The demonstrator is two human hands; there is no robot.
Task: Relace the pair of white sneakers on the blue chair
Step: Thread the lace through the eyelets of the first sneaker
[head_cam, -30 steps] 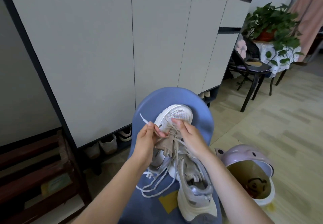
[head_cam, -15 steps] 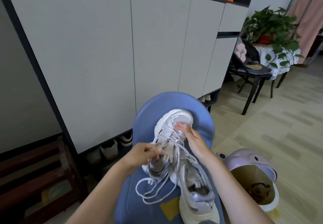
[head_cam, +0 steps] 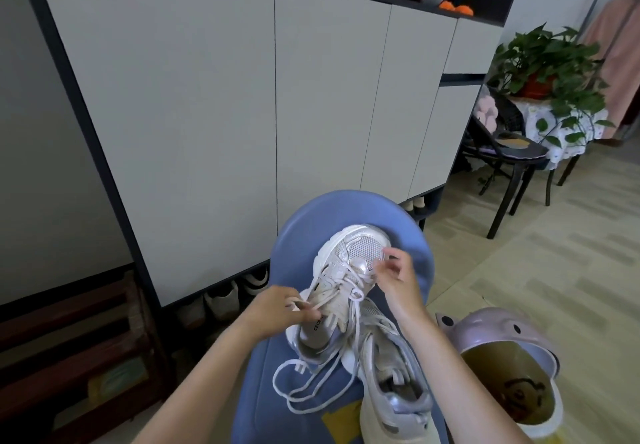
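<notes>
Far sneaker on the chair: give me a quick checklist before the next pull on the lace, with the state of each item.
1. Far sneaker propped on the chair, toe towards the backrest: ok.
2. Left hand pinching the lace near the sneaker's opening: ok.
3. Right hand at the lowest eyelets by the toe; whether it grips the lace: cannot tell.
4. Slack lace free to run: not ok, loose loops lie tangled on the seat.
5. Near sneaker clear of the work: not ok, it lies against the far one, laces crossing over it.
6. Lace crossings even through all eyelets: cannot tell.
</notes>
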